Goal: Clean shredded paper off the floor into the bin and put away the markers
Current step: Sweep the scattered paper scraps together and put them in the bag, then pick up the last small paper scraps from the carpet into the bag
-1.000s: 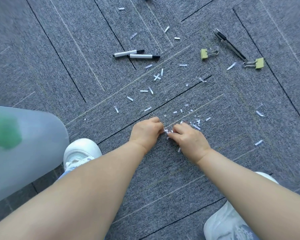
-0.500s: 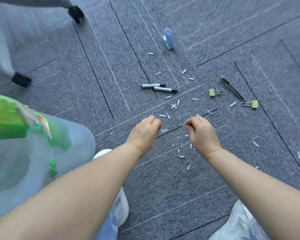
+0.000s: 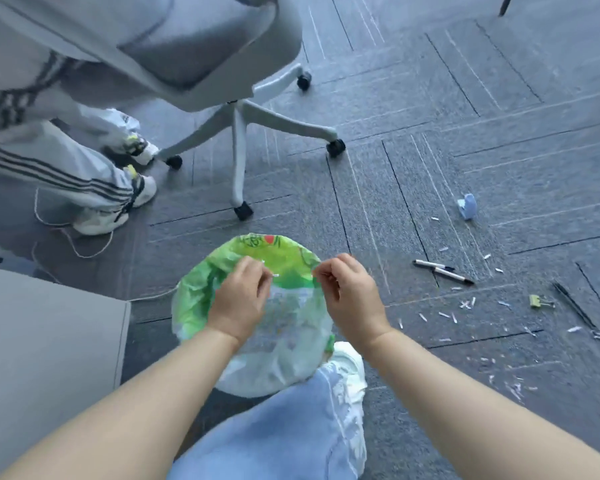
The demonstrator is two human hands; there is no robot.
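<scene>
A person's two bare hands are hovering side by side directly above an open round bin [image 3: 191,292], which is lined with a green and white plastic bag [image 3: 291,362], so that whatever they release should be falling straight into it. The left hand [image 3: 239,303] is curling its fingers inward and pinching a few thin white slivers of shredded paper [image 3: 275,274] between thumb and fingertips. The right hand [image 3: 352,303] is likewise closing its fingertips against its thumb, probably on more scraps (they are too small to make out). The paper is showing as short, narrow white strips, light and easily scattered. Much more of it is lying on the grey carpet [image 3: 430,150], well off to the right of the right hand. Two markers [image 3: 451,275], white-barrelled with black caps, are lying close together at a slight angle, beyond and to the right of that hand, untouched, with the paper strewn just past them.
</scene>
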